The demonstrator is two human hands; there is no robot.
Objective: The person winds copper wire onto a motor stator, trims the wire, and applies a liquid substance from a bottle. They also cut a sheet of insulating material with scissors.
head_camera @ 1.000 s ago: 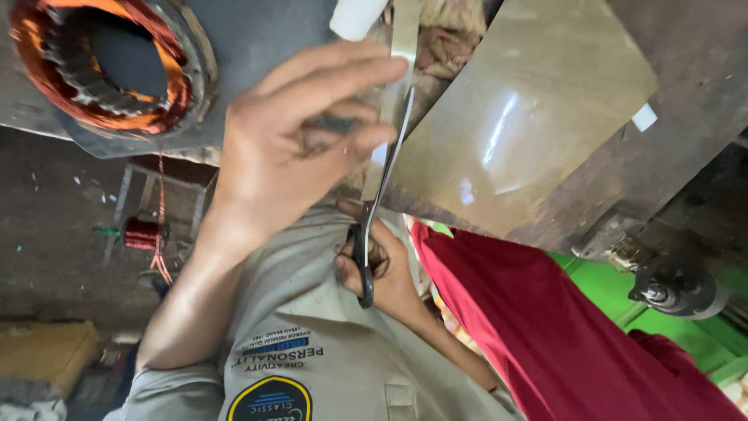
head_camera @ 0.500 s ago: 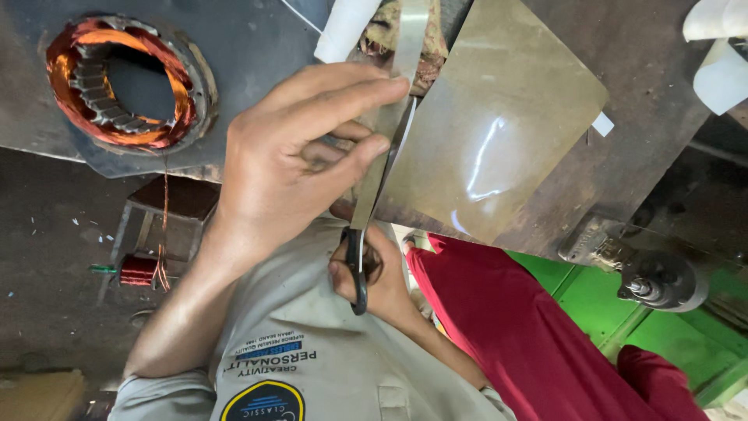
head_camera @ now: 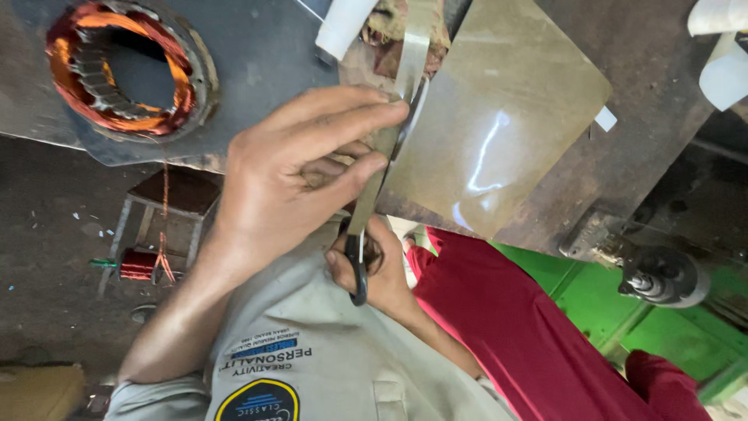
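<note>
My left hand point(head_camera: 300, 175) comes in from the lower left and pinches a narrow strip point(head_camera: 411, 47) at the left edge of a glossy olive plastic sheet point(head_camera: 499, 140) lying on the dark metal bench point(head_camera: 639, 117). My right hand point(head_camera: 374, 269) sits close to my chest, its fingers through the black handles of a pair of scissors point(head_camera: 360, 238). The blades run up under my left fingers along the sheet's left edge, and their tips are partly hidden.
A motor stator with copper windings point(head_camera: 117, 70) lies on the bench at the upper left. White rolls point(head_camera: 347, 23) point(head_camera: 725, 62) lie at the top. A red spool point(head_camera: 140, 265) sits by a small stool below. Red fabric point(head_camera: 530, 327), a green surface and a metal machine part point(head_camera: 662, 277) are on the right.
The view has shifted, bringing the whole stator and the white rolls at the right into sight. Both hands keep the same hold on the strip and the scissors.
</note>
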